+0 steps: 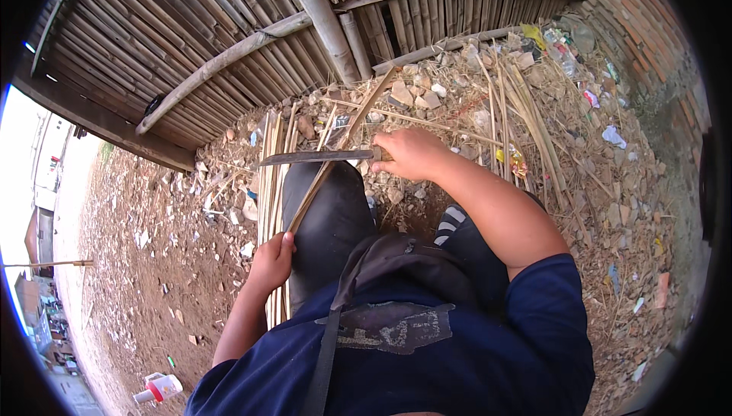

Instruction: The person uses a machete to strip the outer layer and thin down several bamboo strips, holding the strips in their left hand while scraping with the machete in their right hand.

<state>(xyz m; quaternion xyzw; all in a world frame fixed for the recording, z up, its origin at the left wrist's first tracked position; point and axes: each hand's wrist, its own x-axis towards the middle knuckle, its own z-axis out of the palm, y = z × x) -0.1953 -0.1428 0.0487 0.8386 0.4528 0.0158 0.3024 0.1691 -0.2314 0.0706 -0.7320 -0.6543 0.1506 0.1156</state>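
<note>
My left hand (271, 262) is closed around the lower end of a long bamboo strip (364, 115), beside my left thigh. The strip slants up and away over my left knee, its far end near the foot of the fence. In my right hand (408, 154) is the handle of a long knife (316, 157), its dark blade pointing left. Blade and strip cross just above the knee; whether the edge bites into the bamboo I cannot tell. Pale split bamboo strips (268, 195) lie in a bundle along the outside of my left leg.
More bamboo strips (537, 130) lie on the ground to the right. Ahead stands a bamboo fence (221, 42), with a brick wall (648, 27) at the far right. Stones and litter cover the soil. A white and red plastic container (160, 390) lies at the lower left.
</note>
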